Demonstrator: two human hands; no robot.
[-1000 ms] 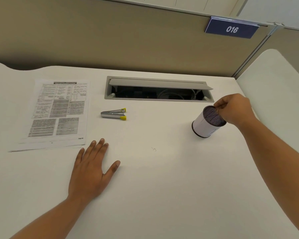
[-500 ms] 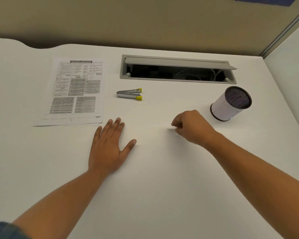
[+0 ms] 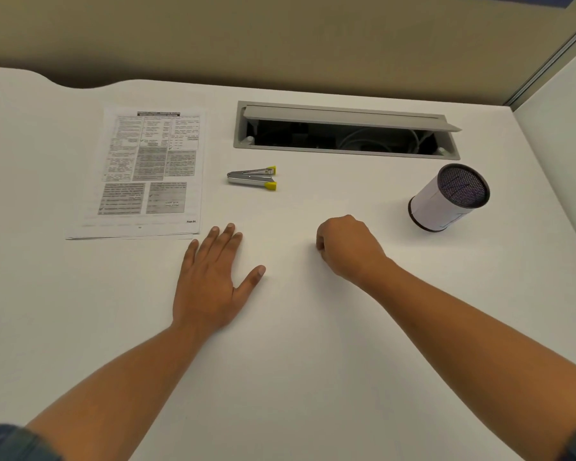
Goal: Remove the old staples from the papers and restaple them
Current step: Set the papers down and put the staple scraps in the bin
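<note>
While my left hand [image 3: 210, 281] is lying flat with fingers spread, the papers [image 3: 150, 174] are sitting just beyond it, leftward, long edge running away from me; my right hand [image 3: 346, 249], farther off, is sitting curled, and I cannot tell if it is pinching anything.

The left hand [image 3: 210, 284] and right hand [image 3: 350, 249] are bare, forearms uncovered up to bunched dark blue-grey fabric sleeves [image 3: 4, 442].

White desk [image 3: 313, 377], silver stapler [image 3: 250, 178] (yellow tips), black-mesh white cup [image 3: 446, 202]
</note>
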